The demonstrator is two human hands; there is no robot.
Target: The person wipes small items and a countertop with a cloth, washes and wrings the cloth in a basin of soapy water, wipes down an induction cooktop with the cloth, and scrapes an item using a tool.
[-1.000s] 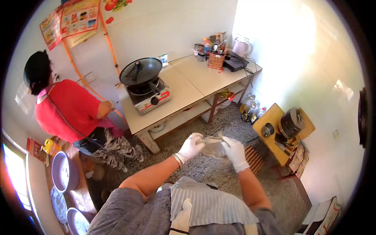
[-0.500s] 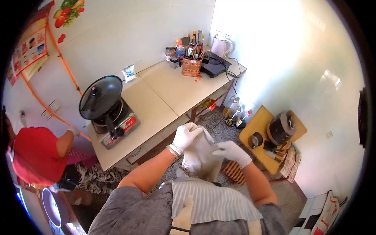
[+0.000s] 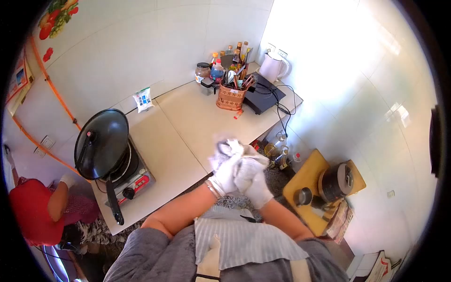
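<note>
Cloth (image 3: 251,165) drawn together | long axis unclear | left hand (image 3: 226,177), right hand (image 3: 258,189) clenched round it

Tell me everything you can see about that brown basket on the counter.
The basket is reddish-brown with a flower-like pattern; its material is unclear. It stands upright on the pale counter, packed with utensils, between a dark-lidded jar and a flat black appliance. A small red scrap lies in front. Nobody touches the basket.

The table (image 3: 185,110) bears a stove (image 3: 139,176), basket (image 3: 230,98) and kettle (image 3: 271,68).
</note>
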